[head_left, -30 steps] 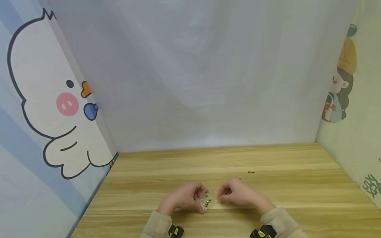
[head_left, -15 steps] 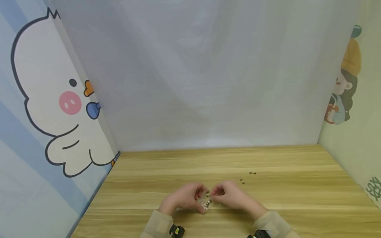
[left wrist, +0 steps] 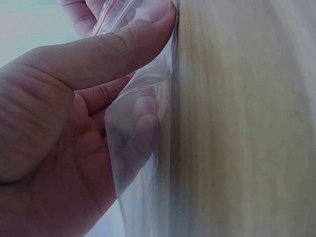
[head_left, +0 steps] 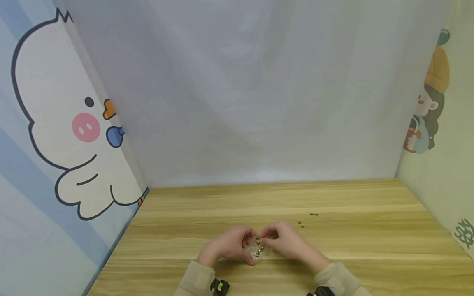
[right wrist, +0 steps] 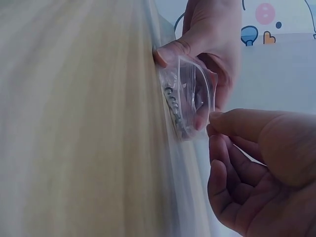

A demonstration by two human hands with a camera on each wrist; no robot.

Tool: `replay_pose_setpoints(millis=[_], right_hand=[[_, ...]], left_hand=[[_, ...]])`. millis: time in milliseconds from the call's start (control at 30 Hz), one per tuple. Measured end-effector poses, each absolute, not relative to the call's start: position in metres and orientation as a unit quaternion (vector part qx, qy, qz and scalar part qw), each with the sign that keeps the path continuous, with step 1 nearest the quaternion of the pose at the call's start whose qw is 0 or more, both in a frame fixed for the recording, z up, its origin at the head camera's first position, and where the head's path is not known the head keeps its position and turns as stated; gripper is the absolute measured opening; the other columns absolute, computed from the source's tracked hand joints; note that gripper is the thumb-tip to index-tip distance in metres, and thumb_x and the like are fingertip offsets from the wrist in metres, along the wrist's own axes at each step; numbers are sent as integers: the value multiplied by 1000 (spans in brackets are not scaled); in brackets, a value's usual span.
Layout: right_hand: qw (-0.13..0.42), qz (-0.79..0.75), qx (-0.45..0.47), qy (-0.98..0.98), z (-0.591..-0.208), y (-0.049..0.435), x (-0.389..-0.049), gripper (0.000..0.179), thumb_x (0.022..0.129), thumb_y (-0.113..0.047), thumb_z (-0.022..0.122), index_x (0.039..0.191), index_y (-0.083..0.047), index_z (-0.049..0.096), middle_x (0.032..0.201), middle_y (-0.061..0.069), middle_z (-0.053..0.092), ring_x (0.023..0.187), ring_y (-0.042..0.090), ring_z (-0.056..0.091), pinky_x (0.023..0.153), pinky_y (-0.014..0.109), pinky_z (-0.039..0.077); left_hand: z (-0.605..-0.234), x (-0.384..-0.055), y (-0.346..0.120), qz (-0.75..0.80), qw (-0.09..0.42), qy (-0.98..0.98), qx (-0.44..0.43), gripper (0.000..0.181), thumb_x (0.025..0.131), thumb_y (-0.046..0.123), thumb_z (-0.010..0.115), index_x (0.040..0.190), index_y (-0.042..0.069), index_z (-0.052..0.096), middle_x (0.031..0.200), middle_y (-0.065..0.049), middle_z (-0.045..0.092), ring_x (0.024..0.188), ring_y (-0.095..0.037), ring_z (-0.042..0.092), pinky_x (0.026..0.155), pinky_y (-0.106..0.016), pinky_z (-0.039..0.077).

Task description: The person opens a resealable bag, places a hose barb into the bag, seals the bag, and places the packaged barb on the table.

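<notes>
My left hand [head_left: 233,246] grips a small clear zip-lock bag [right wrist: 195,81] between thumb and fingers, its mouth spread apart. Several small shiny metal pieces [head_left: 259,250] lie inside the bag; their exact kind is too small to make out. My right hand [head_left: 285,242] is at the bag's far right edge, thumb and forefinger pinching the lip of the opening. In the left wrist view the thumb [left wrist: 118,52] presses across the plastic, while the other fingers show through it from behind. The bag stands tilted close over the wooden table [head_left: 185,213].
Past the right hand, two tiny metal pieces [head_left: 301,224] lie on the table. Farther back is a small dark metal piece [head_left: 314,213], longer than those. A grey backdrop [head_left: 240,102] rises at the table's rear edge, with cartoon-printed panels at both sides.
My right hand has moved left from beside the bag to its edge and pinches it there. The left hand and bag stay nearly in place.
</notes>
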State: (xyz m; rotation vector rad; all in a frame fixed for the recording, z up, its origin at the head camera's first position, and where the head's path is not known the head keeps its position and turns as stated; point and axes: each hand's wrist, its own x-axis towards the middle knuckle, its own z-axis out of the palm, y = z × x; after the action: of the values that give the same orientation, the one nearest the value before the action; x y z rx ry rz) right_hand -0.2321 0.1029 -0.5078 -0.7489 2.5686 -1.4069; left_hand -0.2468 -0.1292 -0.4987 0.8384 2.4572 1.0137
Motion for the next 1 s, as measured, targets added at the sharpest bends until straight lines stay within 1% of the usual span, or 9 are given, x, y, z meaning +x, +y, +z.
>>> replay_pose_setpoints(millis=[100,467,733,867,1000], right_hand=[[60,-467,-247,847,-508,103,-232,6,95,-7,78,101,-8,79,91,-2,74,82,12,67,74,27,56],[60,-462,-251,849,-506,105,-232,6,95,-6,78,100,-7,80,89,-5,74,79,11,67,72,27,56],[54,-461,-254,849,-505,106,-231,6,94,-7,79,100,-8,80,88,-4,75,78,11,67,71,27,56],[57,-463,-252,848,-503,108,-231,6,95,-9,79,100,-8,80,89,-4,75,79,11,67,72,26,56],[68,-483,-239,839,-500,115,-232,8,97,-9,77,103,-5,79,91,-1,74,83,14,67,74,27,55]], left_hand=[[-498,-247,-129,357,177,868,296,54,71,6,100,115,10,69,88,4,59,78,-9,53,71,-24,46],[-497,-246,-129,355,182,870,291,55,72,7,100,117,11,69,89,3,59,77,-9,52,70,-24,45],[-498,-248,-129,351,176,871,296,57,70,6,100,118,10,70,89,5,59,79,-9,53,72,-24,46],[-500,-249,-129,349,177,871,297,57,70,6,100,118,10,70,89,6,59,79,-8,53,72,-23,46],[-500,-249,-128,349,176,871,297,56,69,6,100,116,10,70,88,6,59,79,-8,54,72,-23,47]])
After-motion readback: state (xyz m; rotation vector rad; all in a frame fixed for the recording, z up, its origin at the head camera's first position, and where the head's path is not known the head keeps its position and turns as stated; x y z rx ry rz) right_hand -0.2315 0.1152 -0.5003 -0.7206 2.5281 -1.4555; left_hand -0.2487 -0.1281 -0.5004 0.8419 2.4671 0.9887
